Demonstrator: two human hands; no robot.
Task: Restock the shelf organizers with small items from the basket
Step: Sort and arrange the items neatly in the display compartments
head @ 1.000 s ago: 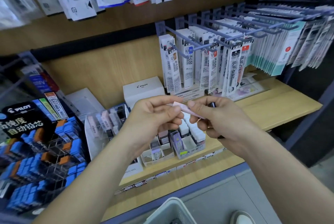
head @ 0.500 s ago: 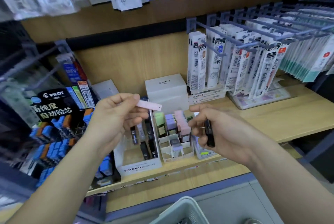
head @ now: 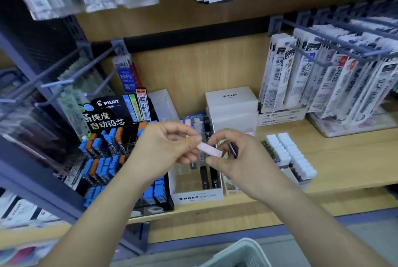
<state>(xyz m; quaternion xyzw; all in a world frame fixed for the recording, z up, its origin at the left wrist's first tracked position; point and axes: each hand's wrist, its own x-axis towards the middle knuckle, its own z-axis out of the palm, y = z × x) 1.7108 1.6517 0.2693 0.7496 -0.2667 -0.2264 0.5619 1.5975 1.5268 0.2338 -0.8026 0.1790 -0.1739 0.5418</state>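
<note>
Matt wooden shelf, glossy plastic basket.

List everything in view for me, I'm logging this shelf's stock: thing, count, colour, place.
pink case: one, pink, between both hands
dark case: one, dark, in right hand
MONO organizer: one, white, shelf centre
PILOT display: one, black with blue and orange cases, shelf left
PILOT box: one, white, behind organizer
refill packs: many, white, hooks at right
basket: one, pale, bottom edge
left hand: pinches pink case
right hand: holds dark case
</note>
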